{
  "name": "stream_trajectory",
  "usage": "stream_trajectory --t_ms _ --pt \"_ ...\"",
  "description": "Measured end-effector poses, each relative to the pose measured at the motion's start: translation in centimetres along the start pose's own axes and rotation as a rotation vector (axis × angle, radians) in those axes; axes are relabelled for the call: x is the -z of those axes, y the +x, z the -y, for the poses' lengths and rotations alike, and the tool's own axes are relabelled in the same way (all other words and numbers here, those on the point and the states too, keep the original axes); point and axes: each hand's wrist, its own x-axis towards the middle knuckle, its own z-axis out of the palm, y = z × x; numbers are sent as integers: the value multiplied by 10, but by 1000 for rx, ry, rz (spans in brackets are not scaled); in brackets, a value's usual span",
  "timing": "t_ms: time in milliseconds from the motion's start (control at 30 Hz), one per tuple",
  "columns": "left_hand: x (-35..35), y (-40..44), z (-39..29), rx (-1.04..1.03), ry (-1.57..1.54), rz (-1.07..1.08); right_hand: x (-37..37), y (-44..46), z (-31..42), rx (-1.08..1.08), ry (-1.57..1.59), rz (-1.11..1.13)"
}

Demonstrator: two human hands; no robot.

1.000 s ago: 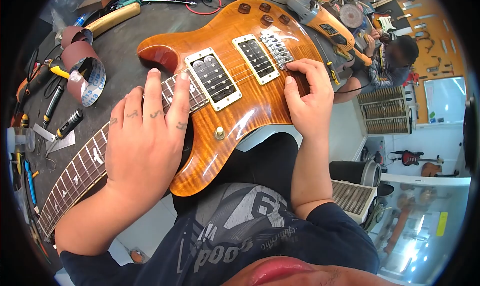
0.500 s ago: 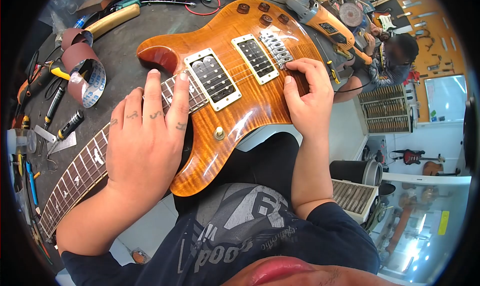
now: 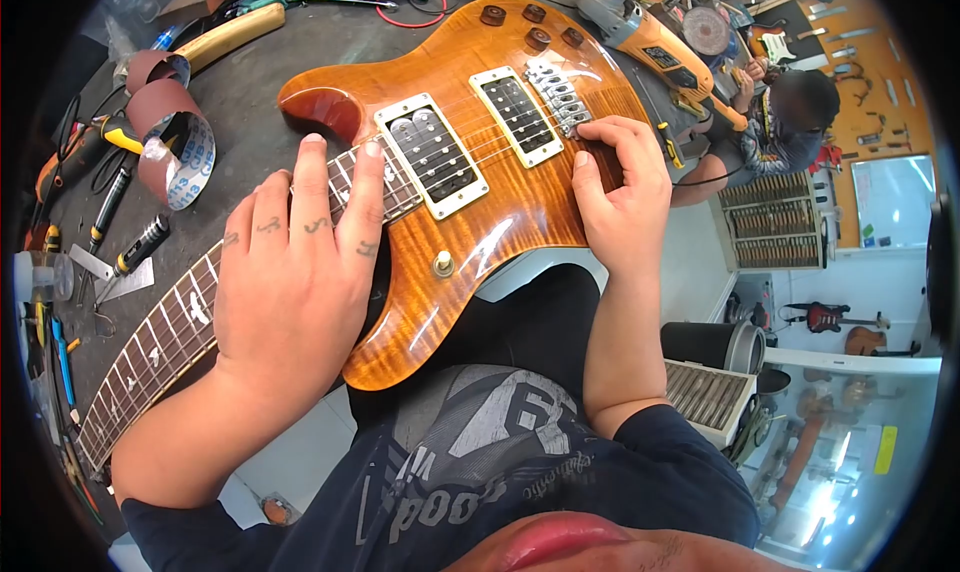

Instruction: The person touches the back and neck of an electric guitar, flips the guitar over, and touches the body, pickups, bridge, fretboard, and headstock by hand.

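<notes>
An amber flame-top electric guitar [image 3: 500, 212] lies face up, its neck pointing to the lower left. My left hand [image 3: 295, 272] rests flat across the fretboard [image 3: 165, 337] near the body, fingers stretched out over the strings. It covers part of the neck. My right hand [image 3: 630, 192] is at the bridge [image 3: 557, 97], with the index fingertip touching its near end. The thumb is held apart from that finger over the body, and the other fingers curl partly out of sight. Between the hands sit two black pickups, the neck pickup [image 3: 432, 162] and the bridge pickup [image 3: 517, 117].
On the dark bench [image 3: 240, 102] are a curled sandpaper strip [image 3: 170, 122], a wooden-handled tool [image 3: 230, 37], and a black screwdriver [image 3: 142, 244]. An orange power sander [image 3: 650, 47] lies beyond the guitar body. Another person [image 3: 790, 122] sits at the far right.
The whole view has shifted very slightly to the right. Both hands keep nearly the same pose on the guitar.
</notes>
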Motion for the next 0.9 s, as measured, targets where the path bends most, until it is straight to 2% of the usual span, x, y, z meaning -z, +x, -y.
stream_trajectory --t_ms 267,300,400,467,500,633,700,833,900 --pt "-1 -2 1 10 -31 3 1 3 -4 17 0 36" --pt "-3 -3 1 12 -20 -8 6 7 -9 22 11 87" --pt "-7 -4 -1 39 -38 -24 14 30 -25 -163 301 215" --pt "-9 -3 -3 60 -51 -49 16 55 -43 -81 196 313" --pt "-9 -2 -4 72 -54 -58 16 69 -48 -132 148 372" --pt "-50 -3 -3 90 173 -342 11 126 -69 -268 107 631" --pt "-54 -4 -7 124 151 -351 7 149 -62 -354 116 809" --pt "-46 0 -12 179 93 -330 -10 183 -60 -480 -30 995" --pt "-45 0 -13 192 84 -327 -11 193 -61 -469 -30 1063"
